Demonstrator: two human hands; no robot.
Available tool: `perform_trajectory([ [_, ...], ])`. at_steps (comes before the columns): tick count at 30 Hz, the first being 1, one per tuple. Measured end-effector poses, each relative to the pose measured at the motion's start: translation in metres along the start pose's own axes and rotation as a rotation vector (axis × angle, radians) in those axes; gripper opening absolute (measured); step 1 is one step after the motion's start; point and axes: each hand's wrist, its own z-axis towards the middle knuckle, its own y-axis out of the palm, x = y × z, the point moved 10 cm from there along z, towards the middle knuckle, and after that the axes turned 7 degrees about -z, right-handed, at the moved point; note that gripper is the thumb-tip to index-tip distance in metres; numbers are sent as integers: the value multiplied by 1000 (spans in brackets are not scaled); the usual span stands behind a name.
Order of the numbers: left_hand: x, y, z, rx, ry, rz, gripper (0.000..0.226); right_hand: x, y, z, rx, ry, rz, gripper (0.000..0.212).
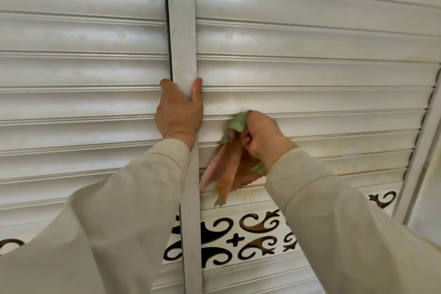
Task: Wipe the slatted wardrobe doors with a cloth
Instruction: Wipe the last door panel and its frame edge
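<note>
Gripping the stile (182, 31) with your left hand (177, 114); your right hand (261, 137), at its 3 o'clock, clutches the cloth (230, 162) against a slat (310, 124).

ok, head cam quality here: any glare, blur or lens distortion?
Head view: soft, even light, mild sheen on the slats, no hard glare; wide-angle bends the right door frame; left hand, right hand and cloth sharp.
</note>
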Motion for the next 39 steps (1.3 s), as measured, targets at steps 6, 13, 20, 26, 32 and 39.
perform_trajectory([
  [6,0,-2,-3,30,5,-24,54,-12,-73,19,177,21,168,21],
  [13,-1,-1,-1,31,-1,-13,59,51,8,-20,-179,72,-29,35],
  [20,-2,1,1,20,11,-17,62,87,30,-28,-190,169,-54,18],
  [26,-1,0,0,12,10,-15,61,65,11,-19,17,9,-407,18],
  [32,0,-1,0,16,8,-4,60,64,0,-20,9,46,-158,28],
  [39,-1,-2,-2,14,1,-28,57,51,-8,-21,-79,-84,54,31],
])
